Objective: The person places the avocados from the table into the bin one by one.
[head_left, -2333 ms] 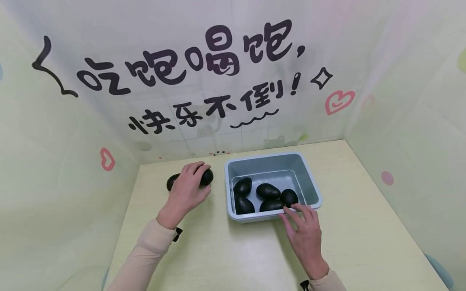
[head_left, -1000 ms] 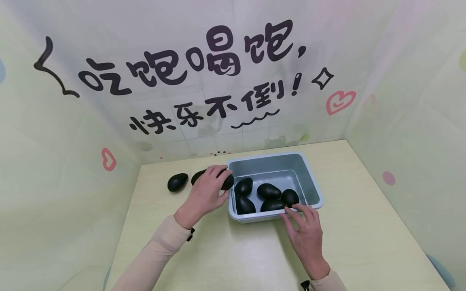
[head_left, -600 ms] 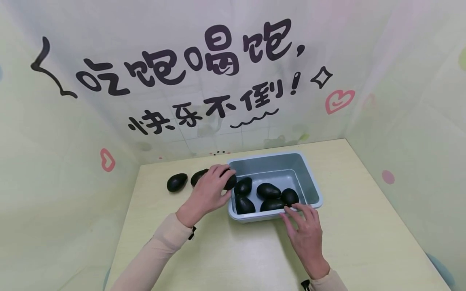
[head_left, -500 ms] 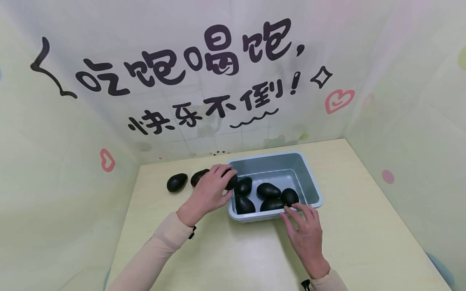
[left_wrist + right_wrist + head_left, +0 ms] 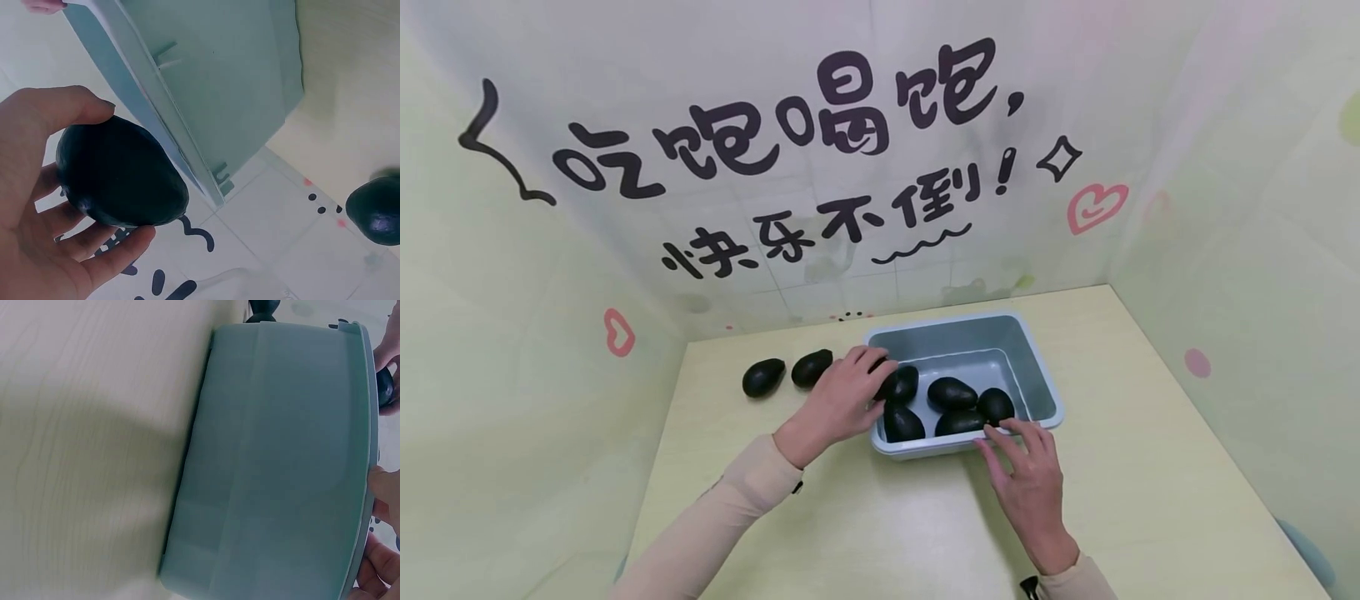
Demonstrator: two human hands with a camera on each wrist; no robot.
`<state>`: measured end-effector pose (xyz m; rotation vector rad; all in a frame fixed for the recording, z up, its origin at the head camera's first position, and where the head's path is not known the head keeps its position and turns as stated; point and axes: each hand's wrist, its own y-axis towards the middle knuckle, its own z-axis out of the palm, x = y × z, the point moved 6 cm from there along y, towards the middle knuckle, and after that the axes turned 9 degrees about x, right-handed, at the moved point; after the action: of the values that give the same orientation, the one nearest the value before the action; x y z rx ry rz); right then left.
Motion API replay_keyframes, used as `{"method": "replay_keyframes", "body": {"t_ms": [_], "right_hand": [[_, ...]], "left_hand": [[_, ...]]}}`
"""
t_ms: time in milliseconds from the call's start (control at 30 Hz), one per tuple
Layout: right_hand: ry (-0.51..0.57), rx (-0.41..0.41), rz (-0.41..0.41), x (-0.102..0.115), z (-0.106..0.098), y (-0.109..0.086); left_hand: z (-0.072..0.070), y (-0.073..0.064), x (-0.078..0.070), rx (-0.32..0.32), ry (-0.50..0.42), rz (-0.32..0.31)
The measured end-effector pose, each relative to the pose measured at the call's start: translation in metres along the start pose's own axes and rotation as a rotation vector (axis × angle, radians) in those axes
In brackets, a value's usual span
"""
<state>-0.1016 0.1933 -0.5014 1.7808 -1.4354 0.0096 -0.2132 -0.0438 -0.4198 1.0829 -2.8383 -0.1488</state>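
Left hand (image 5: pixel 847 393) curled round avocado (image 5: pixel 122 172); right hand (image 5: pixel 1030 479) pinches plastic bin rim (image 5: pixel 936 445). Early release could bruise avocados below (image 5: pixel 952 393).

We see a pale table (image 5: pixel 1150 492), backdrop (image 5: pixel 1247 217) behind it and at both sides. On the backdrop we note black lettering (image 5: pixel 855 227), star (image 5: pixel 1059 159), pink left heart (image 5: pixel 619 333), pink right heart (image 5: pixel 1097 208), purple dot (image 5: pixel 1198 363).
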Motion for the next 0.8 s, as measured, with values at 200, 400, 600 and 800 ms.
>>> {"method": "replay_keyframes", "body": {"t_ms": [200,400,600,800], "right_hand": [[-0.018,-0.003,0.001,0.000,0.000,0.000],[-0.020,-0.001,-0.014,0.000,0.000,0.000],[-0.019,0.009,-0.001,0.000,-0.001,-0.001],[0.010,0.017,0.012,0.001,-0.001,0.000]], "left_hand": [[-0.001,0.003,-0.004,-0.013,0.011,0.029],[0.003,0.006,-0.009,0.006,0.041,0.060],[0.006,0.009,-0.012,0.034,0.064,0.065],[0.004,0.013,-0.014,0.038,0.046,0.078]]}}
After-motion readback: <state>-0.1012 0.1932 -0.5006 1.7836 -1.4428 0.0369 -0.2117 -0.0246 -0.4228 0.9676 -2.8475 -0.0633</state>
